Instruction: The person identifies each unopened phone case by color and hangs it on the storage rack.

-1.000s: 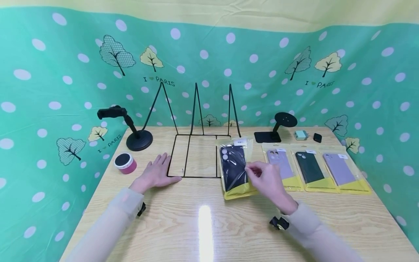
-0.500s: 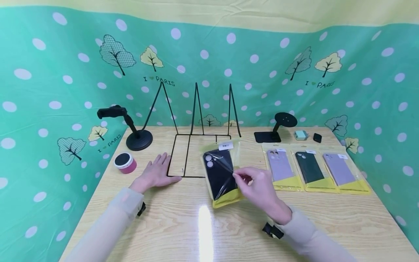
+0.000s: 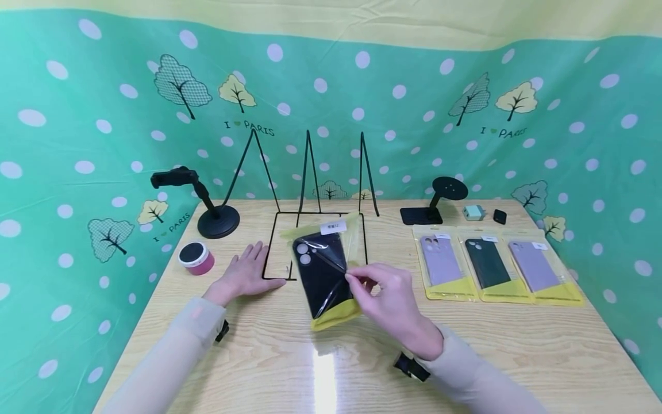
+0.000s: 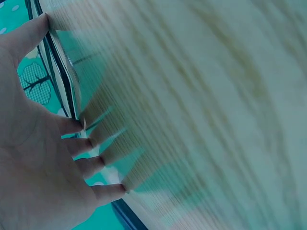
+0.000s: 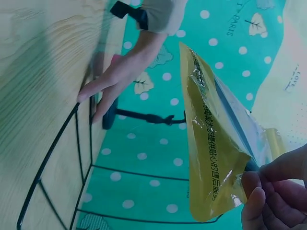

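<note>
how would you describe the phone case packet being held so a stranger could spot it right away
Start at the black wire rack in the middle of the wooden table. Just in front of its flat base, the right hand pinches a yellow-backed clear packet with a black phone case inside. Unlike the three packets lying flat in a row to the right, it is lifted and tilted.

Wooden counter (image 3: 465, 345) carries a black wire rack (image 3: 315, 230), pink round tin (image 3: 197, 258), two black stands (image 3: 214, 213) (image 3: 434, 204), three bagged phone cases (image 3: 496, 267), small teal (image 3: 473, 213) and black (image 3: 499, 217) items; left hand (image 3: 243, 276) rests flat.
</note>
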`<control>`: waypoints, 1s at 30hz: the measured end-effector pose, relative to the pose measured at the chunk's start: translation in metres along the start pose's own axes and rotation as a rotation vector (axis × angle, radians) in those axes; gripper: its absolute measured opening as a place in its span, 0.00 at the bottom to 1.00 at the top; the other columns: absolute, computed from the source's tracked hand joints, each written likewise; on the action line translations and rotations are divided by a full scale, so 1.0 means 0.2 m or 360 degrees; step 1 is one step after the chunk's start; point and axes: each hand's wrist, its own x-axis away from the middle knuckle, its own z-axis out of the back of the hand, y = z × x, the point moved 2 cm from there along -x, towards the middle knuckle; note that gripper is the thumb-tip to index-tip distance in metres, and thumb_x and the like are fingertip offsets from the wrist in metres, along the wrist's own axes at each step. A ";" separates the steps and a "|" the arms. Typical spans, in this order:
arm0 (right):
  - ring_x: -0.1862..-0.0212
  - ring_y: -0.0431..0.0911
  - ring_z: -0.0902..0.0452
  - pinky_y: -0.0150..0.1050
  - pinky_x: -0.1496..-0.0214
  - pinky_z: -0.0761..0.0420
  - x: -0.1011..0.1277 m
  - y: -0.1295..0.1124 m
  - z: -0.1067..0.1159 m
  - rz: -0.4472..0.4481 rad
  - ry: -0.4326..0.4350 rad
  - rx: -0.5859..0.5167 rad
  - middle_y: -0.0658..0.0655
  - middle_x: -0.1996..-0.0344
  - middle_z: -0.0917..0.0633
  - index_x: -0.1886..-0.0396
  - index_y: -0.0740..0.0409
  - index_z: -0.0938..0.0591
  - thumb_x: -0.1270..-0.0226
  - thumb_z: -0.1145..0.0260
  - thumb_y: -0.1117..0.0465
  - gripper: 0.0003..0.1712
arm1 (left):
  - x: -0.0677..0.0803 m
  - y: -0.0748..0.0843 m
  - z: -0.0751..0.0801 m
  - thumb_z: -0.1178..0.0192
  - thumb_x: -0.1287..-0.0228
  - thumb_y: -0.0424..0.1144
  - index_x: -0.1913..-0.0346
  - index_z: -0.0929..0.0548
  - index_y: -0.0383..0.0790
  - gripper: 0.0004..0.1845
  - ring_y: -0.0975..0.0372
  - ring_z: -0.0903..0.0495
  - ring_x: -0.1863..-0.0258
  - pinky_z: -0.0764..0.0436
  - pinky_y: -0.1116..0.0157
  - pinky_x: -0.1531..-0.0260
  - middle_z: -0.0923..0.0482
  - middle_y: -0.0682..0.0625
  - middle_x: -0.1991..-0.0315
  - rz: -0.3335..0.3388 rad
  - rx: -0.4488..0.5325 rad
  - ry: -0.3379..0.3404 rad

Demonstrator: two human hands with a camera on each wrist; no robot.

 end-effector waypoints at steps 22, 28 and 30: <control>0.78 0.34 0.25 0.25 0.77 0.25 -0.15 -0.02 -0.14 -0.0121 -0.0019 0.0051 0.51 0.77 0.15 0.71 0.62 0.12 0.44 0.31 0.70 0.03 | 0.00 0.00 0.00 0.48 0.50 0.77 0.27 0.49 0.28 0.62 0.39 0.54 0.30 0.49 0.35 0.40 0.54 0.33 0.27 0.0004 -0.0004 -0.0006; 0.78 0.34 0.25 0.26 0.77 0.24 -0.16 0.01 -0.14 -0.0145 -0.0010 0.0054 0.51 0.77 0.15 0.72 0.63 0.13 0.44 0.32 0.70 0.03 | 0.00 0.01 0.01 0.49 0.50 0.77 0.27 0.48 0.29 0.62 0.39 0.54 0.30 0.49 0.35 0.40 0.53 0.33 0.27 0.0015 0.0013 -0.0003; 0.78 0.34 0.25 0.26 0.77 0.25 -0.16 0.02 -0.15 -0.0155 -0.0011 0.0060 0.51 0.77 0.15 0.72 0.63 0.13 0.44 0.32 0.70 0.03 | 0.00 0.02 0.01 0.48 0.50 0.76 0.27 0.48 0.29 0.62 0.39 0.54 0.30 0.49 0.35 0.40 0.53 0.33 0.27 0.0017 0.0022 0.0002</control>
